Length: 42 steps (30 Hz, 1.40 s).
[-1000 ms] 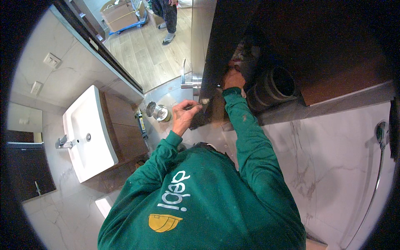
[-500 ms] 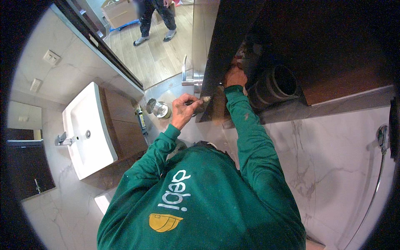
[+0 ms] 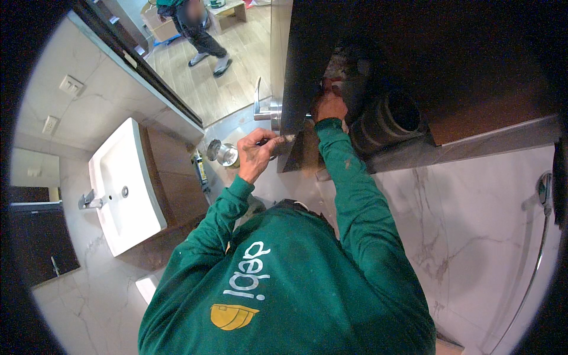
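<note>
My left hand (image 3: 254, 155) is closed at the near edge of the dark door (image 3: 300, 71), just below the silver lever handle (image 3: 267, 110). Its thumb and fingers pinch together beside a small pale spot; what they hold, if anything, is not clear. Deeper in shadow, my right hand (image 3: 330, 107) reaches forward past the door with fingers curled. Something dark and reddish shows at its fingertips, too dim to name. Right of that wrist stands a dark cylindrical container (image 3: 370, 131) with lighter bands. An open metal can (image 3: 226, 155) sits on the floor left of my left hand.
A white washbasin (image 3: 127, 189) on a brown cabinet (image 3: 174, 171) stands at the left, with a sealant tube (image 3: 201, 170) by it. Beyond the doorway a person (image 3: 204, 41) walks near a cardboard box (image 3: 155, 26). A shower hose (image 3: 535, 260) hangs at the right.
Both hands appear slightly further left, along with the door, and keep much the same poses. The person beyond the doorway has stepped and turned, with more of the body now showing.
</note>
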Motion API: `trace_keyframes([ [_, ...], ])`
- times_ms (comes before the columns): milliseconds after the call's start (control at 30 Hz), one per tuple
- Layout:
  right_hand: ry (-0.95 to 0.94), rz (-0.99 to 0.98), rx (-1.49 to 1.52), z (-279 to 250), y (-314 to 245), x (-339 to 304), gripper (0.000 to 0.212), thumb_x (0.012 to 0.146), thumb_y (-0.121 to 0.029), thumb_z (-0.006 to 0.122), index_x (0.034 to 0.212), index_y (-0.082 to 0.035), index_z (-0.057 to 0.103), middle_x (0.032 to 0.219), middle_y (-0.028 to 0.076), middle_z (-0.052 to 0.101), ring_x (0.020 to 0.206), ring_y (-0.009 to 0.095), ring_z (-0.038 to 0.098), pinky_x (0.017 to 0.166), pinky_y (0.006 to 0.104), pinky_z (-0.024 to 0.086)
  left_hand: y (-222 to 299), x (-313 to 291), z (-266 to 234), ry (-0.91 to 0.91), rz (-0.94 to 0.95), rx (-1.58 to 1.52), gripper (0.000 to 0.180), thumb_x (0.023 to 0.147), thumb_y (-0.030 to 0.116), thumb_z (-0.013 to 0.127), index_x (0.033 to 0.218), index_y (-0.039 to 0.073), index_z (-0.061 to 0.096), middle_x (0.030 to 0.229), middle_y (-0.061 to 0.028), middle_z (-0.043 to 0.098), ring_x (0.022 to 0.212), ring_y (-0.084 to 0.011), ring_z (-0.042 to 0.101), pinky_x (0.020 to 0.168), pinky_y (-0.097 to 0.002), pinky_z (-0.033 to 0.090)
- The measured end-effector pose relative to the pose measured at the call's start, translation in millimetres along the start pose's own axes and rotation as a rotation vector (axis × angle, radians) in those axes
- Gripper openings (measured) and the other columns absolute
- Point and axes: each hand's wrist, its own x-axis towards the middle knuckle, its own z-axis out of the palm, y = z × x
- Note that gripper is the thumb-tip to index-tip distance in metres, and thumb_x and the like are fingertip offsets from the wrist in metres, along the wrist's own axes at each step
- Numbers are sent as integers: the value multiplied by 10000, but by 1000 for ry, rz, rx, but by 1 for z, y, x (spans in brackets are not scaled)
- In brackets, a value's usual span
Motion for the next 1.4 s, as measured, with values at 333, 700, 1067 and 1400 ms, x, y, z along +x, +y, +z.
trace_keyframes([
  [333, -6, 5, 49, -4, -2, 0, 395, 895, -263, 556, 1289, -254, 577, 1030, 179, 688, 831, 436, 683, 691, 547, 545, -4, -4, -1, 16, -55, 37, 128, 798, 118, 777, 819, 5, 721, 782, -74, 708, 722, -136, 642, 672, -282, 510],
  [700, 23, 9, -19, 13, 4, 5, 363, 893, -310, 569, 1249, -252, 614, 897, 179, 703, 755, 421, 687, 633, 536, 547, -25, -53, -39, 39, -368, -68, 54, 796, 60, 744, 805, 9, 726, 860, -62, 724, 760, -128, 638, 703, -273, 512],
  [1067, 30, 77, -80, -31, 3, -1, 311, 924, -371, 573, 1121, -168, 702, 894, 201, 714, 799, 409, 694, 703, 500, 561, 15, 2, -81, 17, -257, -233, 93, 828, -26, 622, 809, 8, 537, 806, -111, 671, 714, -215, 704, 651, -321, 570],
  [1400, 234, 204, 498, -62, 5, -151, 307, 919, -349, 651, 1095, -101, 693, 978, 195, 713, 913, 395, 688, 799, 439, 546, 42, 62, -98, -230, 72, 103, 370, 810, 71, 646, 1173, -2, 632, 766, -84, 671, 670, -164, 668, 649, -288, 531],
])
